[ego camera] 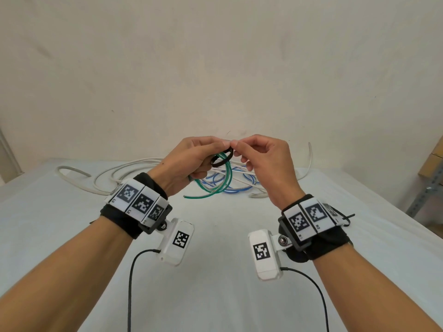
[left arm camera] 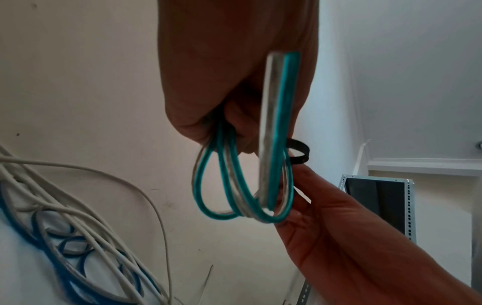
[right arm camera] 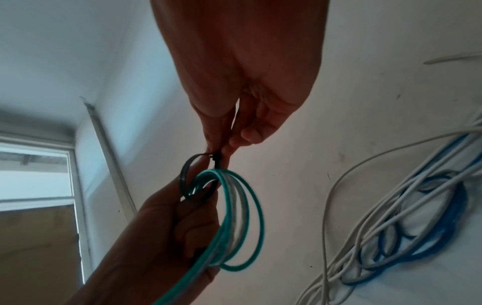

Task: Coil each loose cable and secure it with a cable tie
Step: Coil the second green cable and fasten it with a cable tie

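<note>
My left hand [ego camera: 203, 161] is raised over the table and grips a small coil of green cable [ego camera: 217, 185], whose loops hang below the curled fingers. A black cable tie [ego camera: 221, 160] forms a loose loop around the top of the coil. My right hand [ego camera: 236, 147] pinches the tie's end between thumb and forefinger, right against my left fingertips. The left wrist view shows the green coil [left arm camera: 227, 185] in the fist and the tie [left arm camera: 300, 153] behind it. The right wrist view shows the pinch on the tie [right arm camera: 186, 177] above the coil [right arm camera: 234, 216].
On the white table [ego camera: 215, 271] behind my hands lies a tangle of long white cables [ego camera: 112, 173] and a blue cable [ego camera: 236, 188]. A thin black piece [ego camera: 347, 218] lies by my right wrist. A metal rack [ego camera: 426, 190] and boxes stand off the right edge.
</note>
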